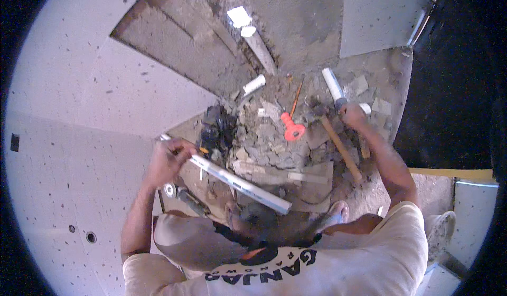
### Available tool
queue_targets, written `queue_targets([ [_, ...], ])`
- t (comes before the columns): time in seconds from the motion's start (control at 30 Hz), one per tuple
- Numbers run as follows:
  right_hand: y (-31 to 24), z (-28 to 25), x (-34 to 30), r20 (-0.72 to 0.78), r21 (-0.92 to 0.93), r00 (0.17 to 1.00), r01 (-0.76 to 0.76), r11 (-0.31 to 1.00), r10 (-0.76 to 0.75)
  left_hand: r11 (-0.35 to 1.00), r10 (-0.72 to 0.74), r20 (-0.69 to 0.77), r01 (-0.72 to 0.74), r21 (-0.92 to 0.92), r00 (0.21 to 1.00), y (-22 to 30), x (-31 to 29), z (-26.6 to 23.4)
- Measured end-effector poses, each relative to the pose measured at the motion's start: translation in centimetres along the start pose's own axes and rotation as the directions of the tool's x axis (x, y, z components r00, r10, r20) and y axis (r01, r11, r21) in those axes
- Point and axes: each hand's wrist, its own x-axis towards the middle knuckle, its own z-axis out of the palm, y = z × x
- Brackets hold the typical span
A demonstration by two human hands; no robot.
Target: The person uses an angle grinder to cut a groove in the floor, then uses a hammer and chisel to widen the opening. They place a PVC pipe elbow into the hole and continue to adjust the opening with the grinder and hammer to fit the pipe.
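Note:
My left hand [177, 156] is closed around a long white plastic pipe [240, 183], near its upper left end. The pipe slants down to the right, across the front of my body. On the right, my right hand [353, 115] grips the near end of a shorter white pipe [332, 83]. A dark grey section shows beside its fingers, and a white end sticks out past the hand. A hammer [340, 147] with a wooden handle lies just left of that hand. Left of the hammer is a chisel [294, 130] with an orange hand guard.
Broken rubble [264, 132] covers the floor between my arms. A black bag [217, 127] lies near my left hand, with a metal tool [190, 201] below. A white pipe offcut [254, 85] rests farther off. Speckled white wall [105, 95] stands left; a bucket [442, 227] is behind right.

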Motion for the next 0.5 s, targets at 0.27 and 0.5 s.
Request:
queue_targets([
  [0.27,-1.4,-0.8,-3.0,-0.071,0.101,0.993,0.103,0.989,-0.097,0.905,-0.398,-0.001,0.392,-0.166,0.918,-17.1,-2.0,5.6],
  [0.5,-1.4,-3.3,-4.3,-0.063,0.006,0.998,0.010,1.000,-0.010,0.946,-0.319,0.091,0.311,0.097,0.943,-21.4,-4.7,13.1],
])
